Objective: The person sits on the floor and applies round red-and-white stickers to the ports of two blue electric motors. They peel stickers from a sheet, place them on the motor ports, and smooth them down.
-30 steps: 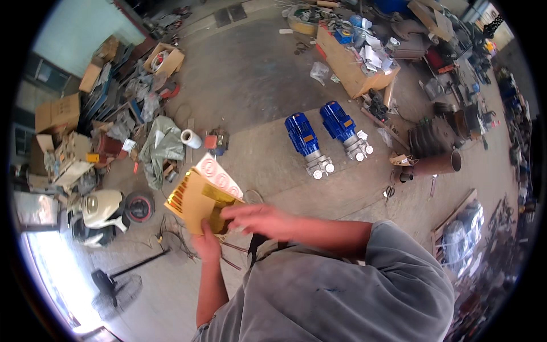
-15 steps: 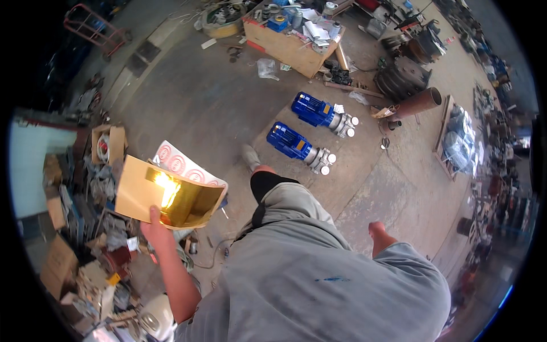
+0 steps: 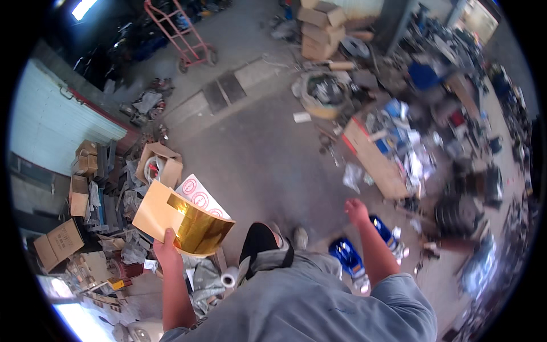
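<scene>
My left hand (image 3: 167,249) grips a bundle of sheets: a tan backing sheet with a shiny gold foil sheet (image 3: 196,229) curling over it and a white sheet with red round marks (image 3: 199,195) behind. It is held out over the cluttered left side of the floor. My right hand (image 3: 355,210) hangs free in front of me with its fingers loosely closed and nothing in it. Just below that arm stand two blue electric motors (image 3: 351,257) on the concrete. My dark shoe (image 3: 257,240) shows beneath the sheets.
A wooden workbench (image 3: 373,165) piled with tools and papers stands ahead to the right. Cardboard boxes (image 3: 59,242) and scrap crowd the left. A red hand truck (image 3: 185,34) stands far ahead, a tub of parts (image 3: 322,94) beyond the bench, a white roll (image 3: 229,277) by my foot.
The view has swung left and forward as I walk. The blue motors moved from ahead to beside my right arm. My right hand, on the sheets a second ago, now swings free.
</scene>
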Demonstrator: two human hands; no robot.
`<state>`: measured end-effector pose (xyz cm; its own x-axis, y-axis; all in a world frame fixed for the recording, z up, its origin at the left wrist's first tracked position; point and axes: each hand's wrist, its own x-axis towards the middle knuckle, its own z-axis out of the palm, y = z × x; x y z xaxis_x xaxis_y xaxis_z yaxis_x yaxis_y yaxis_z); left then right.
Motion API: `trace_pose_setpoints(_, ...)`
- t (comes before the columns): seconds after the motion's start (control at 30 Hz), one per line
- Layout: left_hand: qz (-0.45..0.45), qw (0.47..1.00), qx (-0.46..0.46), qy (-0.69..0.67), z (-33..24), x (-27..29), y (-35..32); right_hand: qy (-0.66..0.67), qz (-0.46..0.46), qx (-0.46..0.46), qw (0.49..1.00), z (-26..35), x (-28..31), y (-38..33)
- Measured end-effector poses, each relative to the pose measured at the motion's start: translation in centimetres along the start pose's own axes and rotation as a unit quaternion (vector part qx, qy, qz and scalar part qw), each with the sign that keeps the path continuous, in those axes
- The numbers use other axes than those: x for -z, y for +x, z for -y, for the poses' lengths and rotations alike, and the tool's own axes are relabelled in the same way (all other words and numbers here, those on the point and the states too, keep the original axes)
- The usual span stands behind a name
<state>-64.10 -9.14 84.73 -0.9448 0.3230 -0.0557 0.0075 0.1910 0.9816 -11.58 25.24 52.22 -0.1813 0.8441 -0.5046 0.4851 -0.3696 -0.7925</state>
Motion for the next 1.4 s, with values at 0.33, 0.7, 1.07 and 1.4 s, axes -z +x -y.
trace_pose_setpoints(0.33, -0.048, 0.994, 0.006, 0.094, -2.0, -17.2, 36.6, 0.037, -0.066, 0.037, 0.996, 23.2, -5.4, 35.9)
trace_pose_setpoints(0.7, 0.164, 0.981, -0.035, 0.102, -12.7, -50.9, 76.6, -0.196, 0.066, -0.321, 0.924, 46.2, -16.4, 55.4)
trace_pose_setpoints(1.07, 0.250, 0.960, -0.101, 0.081, -25.7, -86.5, 113.8, -0.254, 0.005, 0.043, 0.966, 91.1, -34.5, 114.9)
trace_pose_setpoints(1.4, 0.272, 0.957, -0.081, -0.057, -33.9, -115.3, 156.6, 0.155, 0.448, 0.229, 0.850, 153.4, -51.6, 137.1)
